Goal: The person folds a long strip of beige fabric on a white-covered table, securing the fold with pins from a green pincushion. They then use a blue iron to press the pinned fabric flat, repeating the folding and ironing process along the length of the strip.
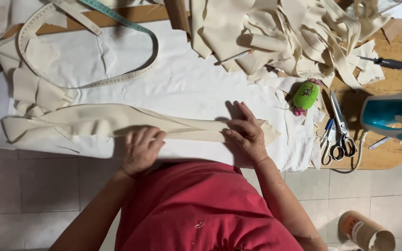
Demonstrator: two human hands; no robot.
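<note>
Two hands, left hand [141,148] and right hand [246,132], seemingly press one cream strip [117,122].

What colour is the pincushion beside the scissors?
Bright green with pink trim, the pincushion lies left of the scissors; head view.

Sewing workshop, fabric scraps [303,32], tape measure [117,18], scissors [340,125], iron [394,116]

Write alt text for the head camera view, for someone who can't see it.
Seen from above, a person's left hand and right hand press flat on a long cream fabric strip lying on a white cloth-covered table. Scissors, a green pincushion and a teal iron sit to the right.
</note>
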